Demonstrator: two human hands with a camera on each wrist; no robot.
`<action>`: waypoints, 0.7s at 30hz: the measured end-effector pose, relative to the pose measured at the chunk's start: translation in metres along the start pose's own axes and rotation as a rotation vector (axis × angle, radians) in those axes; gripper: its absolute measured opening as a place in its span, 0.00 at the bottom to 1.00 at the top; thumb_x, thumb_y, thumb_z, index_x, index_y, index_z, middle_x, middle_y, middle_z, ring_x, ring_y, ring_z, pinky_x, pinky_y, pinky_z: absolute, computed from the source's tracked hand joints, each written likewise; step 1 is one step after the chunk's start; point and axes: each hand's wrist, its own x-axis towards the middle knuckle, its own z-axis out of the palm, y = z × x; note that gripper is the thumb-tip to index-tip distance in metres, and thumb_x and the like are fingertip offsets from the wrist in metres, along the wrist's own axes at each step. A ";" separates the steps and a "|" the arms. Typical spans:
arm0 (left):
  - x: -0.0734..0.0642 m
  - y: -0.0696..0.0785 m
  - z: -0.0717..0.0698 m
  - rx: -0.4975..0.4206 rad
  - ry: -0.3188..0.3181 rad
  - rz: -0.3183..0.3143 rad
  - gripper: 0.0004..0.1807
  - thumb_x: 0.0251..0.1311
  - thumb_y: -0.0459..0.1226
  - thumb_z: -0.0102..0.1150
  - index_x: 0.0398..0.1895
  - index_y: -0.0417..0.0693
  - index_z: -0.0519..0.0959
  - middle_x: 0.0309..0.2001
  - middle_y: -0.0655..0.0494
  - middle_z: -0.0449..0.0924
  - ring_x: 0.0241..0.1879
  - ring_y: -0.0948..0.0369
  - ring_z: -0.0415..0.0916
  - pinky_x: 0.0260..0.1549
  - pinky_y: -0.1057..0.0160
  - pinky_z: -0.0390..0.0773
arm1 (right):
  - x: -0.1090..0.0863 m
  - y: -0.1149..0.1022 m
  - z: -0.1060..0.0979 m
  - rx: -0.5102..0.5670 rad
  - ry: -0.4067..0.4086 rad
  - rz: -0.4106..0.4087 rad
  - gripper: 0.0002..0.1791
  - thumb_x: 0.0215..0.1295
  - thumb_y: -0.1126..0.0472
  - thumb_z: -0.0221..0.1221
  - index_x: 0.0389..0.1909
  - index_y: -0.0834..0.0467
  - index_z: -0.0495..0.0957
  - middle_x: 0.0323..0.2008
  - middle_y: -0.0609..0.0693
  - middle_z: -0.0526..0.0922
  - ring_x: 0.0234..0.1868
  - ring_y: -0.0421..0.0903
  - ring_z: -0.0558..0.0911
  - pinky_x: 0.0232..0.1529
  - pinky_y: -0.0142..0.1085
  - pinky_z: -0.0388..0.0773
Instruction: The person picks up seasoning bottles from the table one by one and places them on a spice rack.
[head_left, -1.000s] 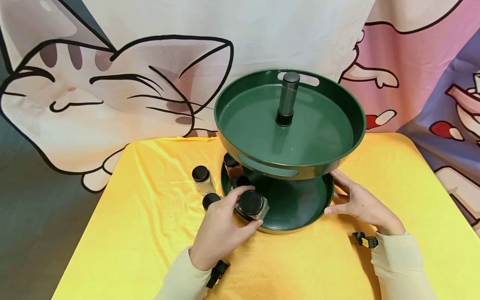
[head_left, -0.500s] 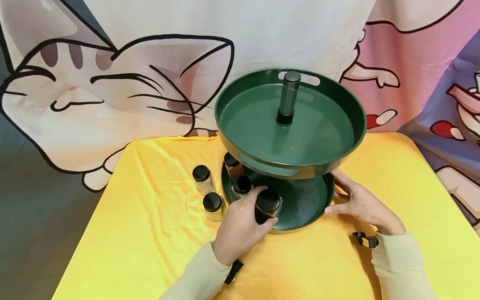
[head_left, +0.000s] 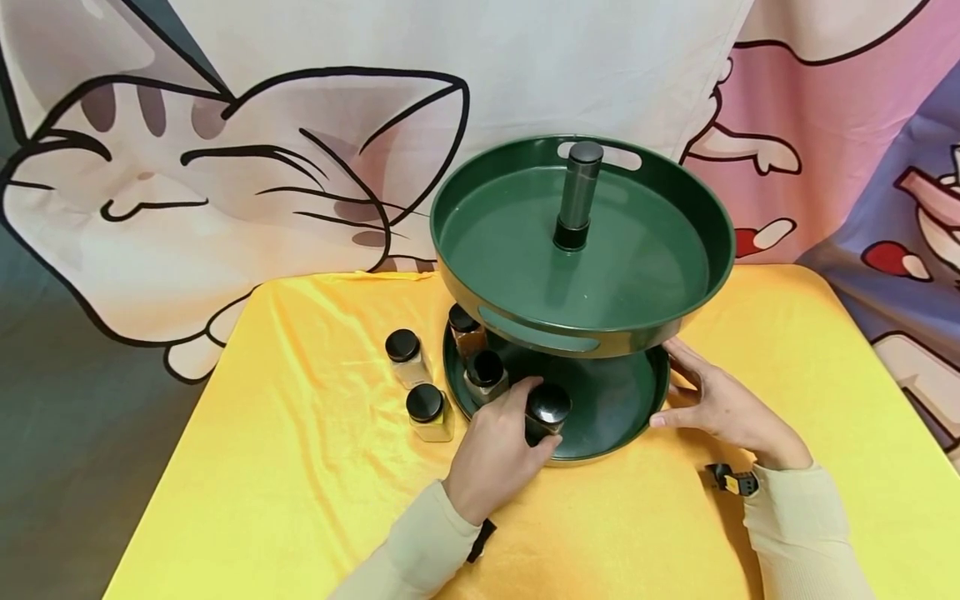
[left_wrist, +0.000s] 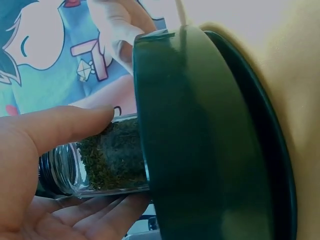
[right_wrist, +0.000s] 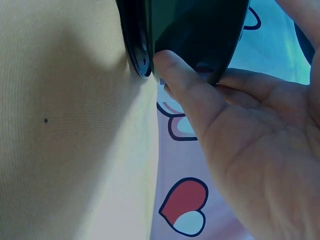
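Note:
My left hand (head_left: 495, 458) holds a black-lidded glass spice jar (head_left: 549, 406) upright at the front of the lower green tray. Dried green herbs fill the jar in the left wrist view, thumb on one side and fingers on the other; its base is hidden behind the tray wall (left_wrist: 200, 130). My right hand (head_left: 723, 412) rests against the right side of the lower tray (head_left: 611, 408), thumb and fingers spread along its outer wall. Two more spice jars stand inside that tray at the left, one reddish-brown (head_left: 468, 337) and one with a dark lid (head_left: 486, 377).
An upper green tray (head_left: 510, 275) with a central post (head_left: 577, 196) overhangs the lower one. Left of the stand, a pale-filled jar (head_left: 407, 360) and a yellowish jar (head_left: 430, 414) stand on the yellow cloth (head_left: 300, 433). A cartoon-printed curtain (head_left: 300, 208) hangs behind.
My left hand has carried the herb jar rightward and down into the lower tray, uncovering the dark-lidded jar and the yellowish jar. The right hand has stayed at the tray's side.

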 end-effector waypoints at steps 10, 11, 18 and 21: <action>0.001 -0.005 0.006 -0.003 -0.041 -0.047 0.34 0.53 0.38 0.75 0.63 0.40 0.73 0.53 0.47 0.82 0.47 0.53 0.83 0.46 0.55 0.82 | 0.000 -0.001 0.000 0.014 -0.006 0.001 0.63 0.54 0.59 0.75 0.81 0.40 0.41 0.81 0.52 0.40 0.75 0.70 0.52 0.62 0.52 0.61; 0.001 -0.005 0.006 -0.001 -0.042 -0.050 0.34 0.53 0.38 0.75 0.63 0.40 0.73 0.53 0.47 0.82 0.47 0.53 0.83 0.46 0.54 0.82 | 0.000 -0.001 0.000 0.014 -0.006 -0.001 0.63 0.54 0.59 0.75 0.81 0.40 0.41 0.81 0.52 0.40 0.75 0.70 0.52 0.61 0.52 0.61; 0.001 -0.008 0.008 0.004 -0.049 -0.052 0.35 0.54 0.39 0.75 0.63 0.40 0.72 0.54 0.47 0.81 0.48 0.53 0.83 0.46 0.55 0.82 | 0.000 0.000 0.000 0.014 0.000 -0.019 0.62 0.54 0.60 0.75 0.81 0.39 0.43 0.80 0.52 0.42 0.74 0.70 0.54 0.63 0.36 0.66; 0.001 -0.008 0.008 0.004 -0.053 -0.055 0.36 0.54 0.39 0.75 0.65 0.40 0.71 0.55 0.46 0.81 0.48 0.53 0.83 0.47 0.55 0.82 | -0.001 0.000 0.000 0.021 0.000 -0.024 0.62 0.54 0.60 0.75 0.81 0.38 0.43 0.80 0.52 0.42 0.74 0.71 0.54 0.60 0.24 0.65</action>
